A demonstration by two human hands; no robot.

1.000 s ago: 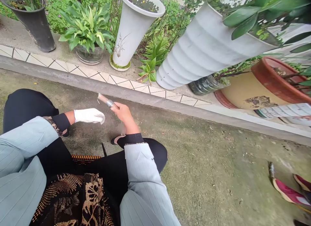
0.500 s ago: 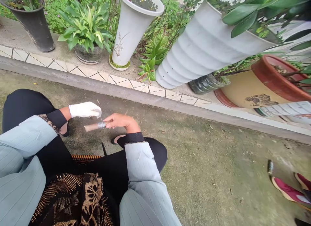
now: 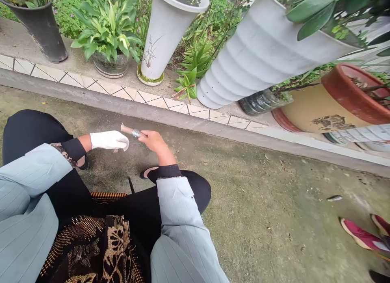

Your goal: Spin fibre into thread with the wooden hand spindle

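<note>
From the head camera, the person sits low over a concrete floor (image 3: 268,218), knees apart. The right hand (image 3: 154,140) is bare and closed around one end of a short wooden handle with a metal collar (image 3: 133,132), which points up and to the left, away from the body. The left hand (image 3: 109,140) wears a white glove and is curled narrow, its fingertips just beside the collar; whether it pinches anything is hard to tell, since the glove hides the grip. Both hands hang above the floor, between the knees.

Nothing stands between the camera and the hands; the grey sleeves (image 3: 179,218) frame them from below. Just beyond the hands runs a concrete kerb with a tiled strip (image 3: 170,108). Behind it stand a black pot (image 3: 39,29), a leafy plant in a glass pot (image 3: 109,63), a tall white vase pot (image 3: 164,35), a large ribbed white pot (image 3: 258,55) and a red-rimmed clay pot (image 3: 329,108).

Well apart on the right, a red shoe of another person (image 3: 359,236) rests on the floor, with a small grey object (image 3: 334,198) lying near it.
</note>
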